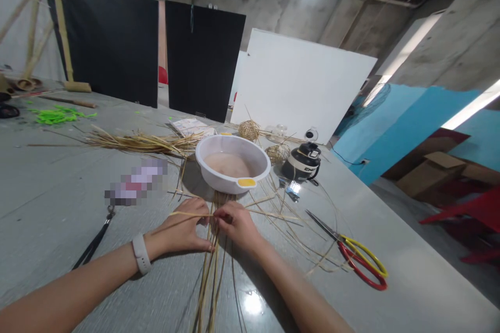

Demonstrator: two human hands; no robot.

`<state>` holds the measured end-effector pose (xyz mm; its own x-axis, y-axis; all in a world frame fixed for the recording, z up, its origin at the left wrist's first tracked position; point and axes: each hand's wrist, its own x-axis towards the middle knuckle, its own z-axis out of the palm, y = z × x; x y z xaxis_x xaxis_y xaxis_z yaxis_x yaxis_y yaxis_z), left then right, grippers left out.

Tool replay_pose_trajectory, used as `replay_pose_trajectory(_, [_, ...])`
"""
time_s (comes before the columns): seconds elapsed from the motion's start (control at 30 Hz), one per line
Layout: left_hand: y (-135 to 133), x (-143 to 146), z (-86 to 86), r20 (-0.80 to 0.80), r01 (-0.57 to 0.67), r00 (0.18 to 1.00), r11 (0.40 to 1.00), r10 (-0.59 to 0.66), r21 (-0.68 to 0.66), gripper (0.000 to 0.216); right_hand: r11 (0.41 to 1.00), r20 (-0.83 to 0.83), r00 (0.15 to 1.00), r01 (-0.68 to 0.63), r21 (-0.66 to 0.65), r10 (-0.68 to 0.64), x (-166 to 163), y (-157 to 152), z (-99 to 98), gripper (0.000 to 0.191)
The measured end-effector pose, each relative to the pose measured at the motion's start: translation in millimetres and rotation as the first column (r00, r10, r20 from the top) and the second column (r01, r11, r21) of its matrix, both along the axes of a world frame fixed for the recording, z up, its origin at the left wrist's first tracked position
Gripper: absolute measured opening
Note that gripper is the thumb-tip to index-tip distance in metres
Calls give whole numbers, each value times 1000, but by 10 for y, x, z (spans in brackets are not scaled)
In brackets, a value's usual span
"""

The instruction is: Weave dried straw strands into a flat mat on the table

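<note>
While both hands work close together in the head view, the lengthwise strips point(206, 273) run beneath them along the table point(156, 296), toward 12 and 6 o'clock. From that meeting point, a crosswise strip point(185, 214) reaches out to 9 o'clock. The right hand point(236, 223) is narrowed to a fingertip pinch, seemingly on this strip; the left hand point(190, 226) has curled fingers, its thumb set apart on the lengthwise strips, and I can't tell whether its fingertips grip anything. A basin point(219, 180) sits at 12 o'clock, a loose bundle point(144, 142) between 10 and 11, scissors point(340, 238) just past 3. I judge the step as working one strip across the others; the next move would call for a light pinch and steady, ordered strips.
</note>
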<state>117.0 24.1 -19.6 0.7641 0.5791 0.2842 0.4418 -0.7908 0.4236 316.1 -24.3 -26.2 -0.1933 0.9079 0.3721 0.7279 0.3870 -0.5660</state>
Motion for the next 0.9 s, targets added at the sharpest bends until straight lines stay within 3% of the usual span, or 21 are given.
replay_pose_trajectory(0.23, [35, -80, 106, -18, 117, 993, 992, -117, -41, 21, 1000, 32, 999, 1, -5, -1, -17, 4, -22, 19])
replay_pose_trajectory(0.47, [157, -134, 20, 45, 138, 990, 990, -137, -14, 24, 1000, 18, 999, 27, -9, -27, -15, 4, -28, 14])
replay_pose_trajectory(0.63, [160, -109, -31, 113, 218, 967, 972, -227, 92, 17, 999, -27, 999, 36, -12, -36, -20, 10, -43, 11])
replay_pose_trajectory(0.9, [96, -106, -50, 124, 235, 951, 923, -283, 304, 10, 999, -21, 999, 44, -6, -44, -29, 4, -69, 12])
